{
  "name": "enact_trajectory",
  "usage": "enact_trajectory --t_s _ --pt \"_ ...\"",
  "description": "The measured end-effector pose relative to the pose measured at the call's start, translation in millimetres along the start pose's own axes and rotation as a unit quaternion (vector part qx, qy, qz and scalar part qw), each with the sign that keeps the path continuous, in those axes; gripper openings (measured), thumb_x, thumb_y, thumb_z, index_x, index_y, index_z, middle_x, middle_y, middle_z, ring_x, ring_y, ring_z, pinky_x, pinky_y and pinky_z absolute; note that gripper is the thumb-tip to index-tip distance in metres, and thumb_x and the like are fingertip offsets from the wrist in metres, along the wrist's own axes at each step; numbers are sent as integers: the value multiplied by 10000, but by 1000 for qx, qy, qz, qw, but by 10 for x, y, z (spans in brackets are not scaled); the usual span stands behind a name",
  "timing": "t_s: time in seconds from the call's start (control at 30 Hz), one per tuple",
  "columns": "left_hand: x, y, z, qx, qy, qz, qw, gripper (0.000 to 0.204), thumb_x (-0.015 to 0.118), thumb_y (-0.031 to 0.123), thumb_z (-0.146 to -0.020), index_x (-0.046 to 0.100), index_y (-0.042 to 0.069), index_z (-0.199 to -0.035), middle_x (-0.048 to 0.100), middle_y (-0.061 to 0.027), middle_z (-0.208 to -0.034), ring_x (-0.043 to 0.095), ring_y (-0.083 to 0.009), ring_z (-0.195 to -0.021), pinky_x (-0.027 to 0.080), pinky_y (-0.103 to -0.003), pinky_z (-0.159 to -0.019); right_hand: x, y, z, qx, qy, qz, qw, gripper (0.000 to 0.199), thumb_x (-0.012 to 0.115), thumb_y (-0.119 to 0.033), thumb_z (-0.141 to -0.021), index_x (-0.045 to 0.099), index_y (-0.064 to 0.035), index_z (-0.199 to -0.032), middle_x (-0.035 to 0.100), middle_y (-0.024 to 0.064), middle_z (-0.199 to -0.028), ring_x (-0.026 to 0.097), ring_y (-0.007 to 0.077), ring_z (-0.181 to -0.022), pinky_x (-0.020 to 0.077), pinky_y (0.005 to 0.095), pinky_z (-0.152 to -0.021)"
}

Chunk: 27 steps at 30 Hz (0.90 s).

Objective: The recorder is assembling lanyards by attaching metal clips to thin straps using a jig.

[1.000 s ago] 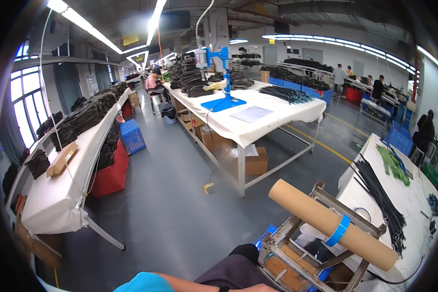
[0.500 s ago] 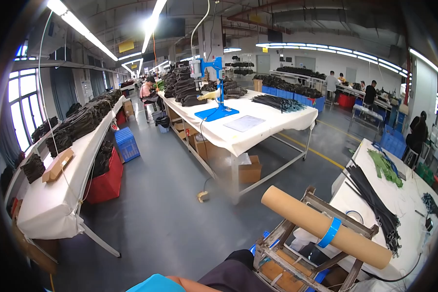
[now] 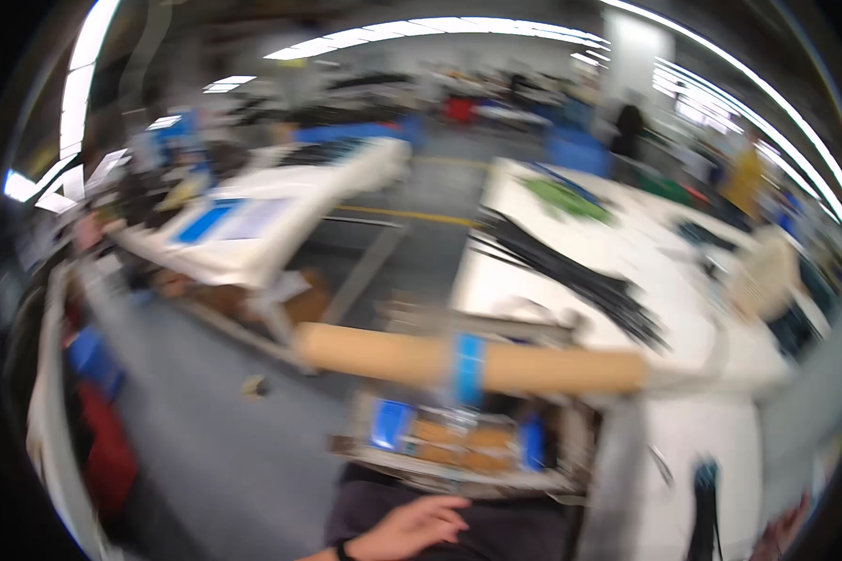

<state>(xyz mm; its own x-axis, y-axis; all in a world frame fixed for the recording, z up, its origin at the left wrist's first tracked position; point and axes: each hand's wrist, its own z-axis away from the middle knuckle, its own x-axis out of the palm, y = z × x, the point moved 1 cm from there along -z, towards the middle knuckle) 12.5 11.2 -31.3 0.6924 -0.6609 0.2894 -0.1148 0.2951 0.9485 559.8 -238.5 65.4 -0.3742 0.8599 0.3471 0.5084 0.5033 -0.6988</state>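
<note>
My left hand [image 3: 412, 528] comes in at the lower edge with a dark band at its wrist. It is over my dark-clad lap, blurred, its fingers stretched out to the right with nothing seen in them. In front of it stands a metal frame [image 3: 524, 480] with brown and blue pieces inside. Across the top of that frame lies a long brown cardboard tube [image 3: 561, 369], with a blue band [image 3: 468, 369] around its middle. My right hand is out of view.
On the white table [image 3: 720, 346] at right lie a bundle of black straps [image 3: 571, 276] and green strips [image 3: 566, 198]. Another dark bundle [image 3: 704, 514] is at the lower right. A second white table [image 3: 225, 266] with a blue stand base [image 3: 206, 222] is at the far left.
The view has swung to the right and is blurred. The tube and the right table now sit further left and look level. My left hand has come into view over my lap.
</note>
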Motion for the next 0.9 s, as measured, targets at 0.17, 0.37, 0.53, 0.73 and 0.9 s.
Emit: enact_trajectory --t_s 0.17,0.37,0.53,0.73,0.9 --pt "-37 -14 -16 22 92 -19 995 447 556 240 -942 441 -34 -1277 629 -130 -1029 640 -182 -818 509 -282 -745 206 -1171 -676 6 -44 331 943 333 436 -279 -1012 564 -26 -1186 418 -71 -767 298 4 -607 237 147 -520" --pt "199 14 -196 -10 41 -42 998 432 543 248 -959 452 31 -1322 607 -54 -1024 575 -97 -823 460 -226 -736 352 -980 -578 -233 -130 773 576 171 584 -97 -865 579 -37 -1025 616 180 -851 595 374 -776 457 446 -662" --pt "286 81 -125 -19 65 -76 995 421 566 285 -946 509 27 -1274 608 -43 -1001 564 -102 -822 449 -229 -742 21 590 -111 -2 -227 751 620 205 506 -272 -930 544 -72 -919 623 179 -795 601 389 -777 450 489 -662" --pt "285 197 -22 -27 105 -101 989 407 558 275 -949 516 32 -1272 604 -31 -980 559 -108 -830 445 -238 -760 110 1834 632 170 -247 753 586 457 486 -332 -934 478 -67 -1306 446 197 -1276 422 369 -1179 405 509 -888" --pt "250 104 30 -30 119 -75 990 380 552 236 -950 515 34 -1270 611 -30 -997 562 -103 -838 445 -229 -756 31 1984 804 153 -264 730 611 809 555 -473 -857 202 -73 -1466 258 208 -1461 259 376 -1339 166 616 -1059"
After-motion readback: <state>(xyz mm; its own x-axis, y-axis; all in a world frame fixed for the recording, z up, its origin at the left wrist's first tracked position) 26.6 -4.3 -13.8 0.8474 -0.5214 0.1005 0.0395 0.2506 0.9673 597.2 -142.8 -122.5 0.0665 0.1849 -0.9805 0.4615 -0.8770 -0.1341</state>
